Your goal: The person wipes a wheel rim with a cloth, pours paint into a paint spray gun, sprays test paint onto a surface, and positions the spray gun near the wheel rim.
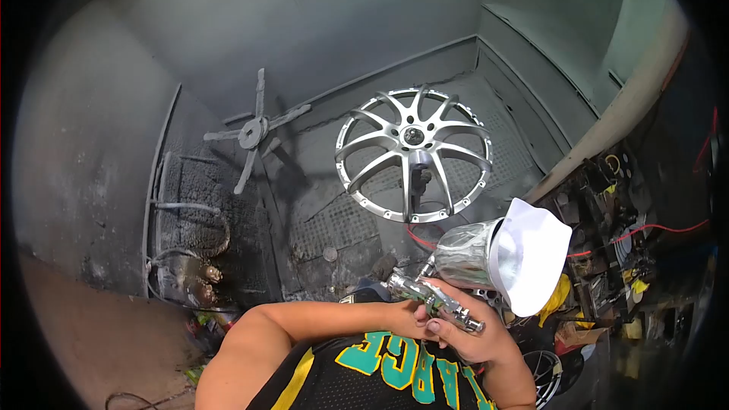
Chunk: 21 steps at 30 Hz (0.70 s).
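A shiny metal spray gun (437, 301) is held close to my chest, with both of my hands at it. My right hand (478, 330) wraps round it from the right, thumb towards the middle. From the left, my left hand (412, 319) closes on its near side, some fingers hidden behind the gun and the other hand. Beside the gun is its silver paint cup (467, 254), tilted over to the right. A white funnel-like piece (534, 257) sits at the cup's mouth. Beyond my hands, a silver multi-spoke wheel rim (380, 140) rests on a stand (418, 182).
A grey cross-shaped rack (253, 134) stands at the left of the grey-walled booth (304, 15). Crusted pipes (190, 209) run along the left side. Cluttered shelves (607, 250) and a red hose (661, 228) are at the right. Another wheel rim (548, 372) lies at lower right.
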Tool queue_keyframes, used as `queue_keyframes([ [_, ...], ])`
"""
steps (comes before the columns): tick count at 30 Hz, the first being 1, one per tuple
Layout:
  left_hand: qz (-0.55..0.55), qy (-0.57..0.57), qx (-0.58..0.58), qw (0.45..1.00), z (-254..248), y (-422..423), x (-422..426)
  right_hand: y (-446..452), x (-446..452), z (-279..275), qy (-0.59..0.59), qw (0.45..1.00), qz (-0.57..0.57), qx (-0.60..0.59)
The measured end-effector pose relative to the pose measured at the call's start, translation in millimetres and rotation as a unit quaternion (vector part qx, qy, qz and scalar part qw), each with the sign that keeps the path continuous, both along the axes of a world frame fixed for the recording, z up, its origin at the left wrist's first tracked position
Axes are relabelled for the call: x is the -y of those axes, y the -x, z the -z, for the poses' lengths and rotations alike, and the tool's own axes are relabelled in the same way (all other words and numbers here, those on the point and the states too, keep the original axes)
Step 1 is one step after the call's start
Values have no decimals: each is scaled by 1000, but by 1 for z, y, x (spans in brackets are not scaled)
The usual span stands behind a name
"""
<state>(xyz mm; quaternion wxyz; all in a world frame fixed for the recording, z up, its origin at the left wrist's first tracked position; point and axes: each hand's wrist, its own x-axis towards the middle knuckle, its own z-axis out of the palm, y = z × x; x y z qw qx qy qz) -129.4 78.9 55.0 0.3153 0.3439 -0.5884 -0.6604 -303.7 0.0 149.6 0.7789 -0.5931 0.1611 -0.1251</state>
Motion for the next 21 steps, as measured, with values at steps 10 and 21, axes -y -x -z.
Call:
queue_keyframes([
  [10, 66, 47, -59, 995, 44, -37, 33, -39, 5, -3, 72, 993, 88, -41],
  [21, 204, -5, -145, 968, 26, -160, 112, -181, 48, -23, 15, 980, 159, -123],
])
